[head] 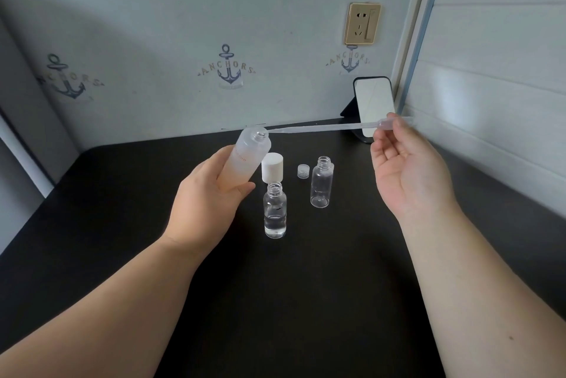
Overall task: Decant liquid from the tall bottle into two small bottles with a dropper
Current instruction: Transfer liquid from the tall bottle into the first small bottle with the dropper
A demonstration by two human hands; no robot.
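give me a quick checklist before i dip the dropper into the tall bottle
1. Tall bottle uncapped: ok, its mouth is open and its white cap stands on the table.
2. Bottle held firm: ok, left hand grips its lower body, tilted.
3. Dropper held: ok, right hand pinches its bulb end.
4. Tip lined up: ok, it sits at the mouth's rim.
5. Small bottles open: ok, near small bottle and far small bottle are both uncapped and upright.
6. Liquid in dropper: cannot tell.
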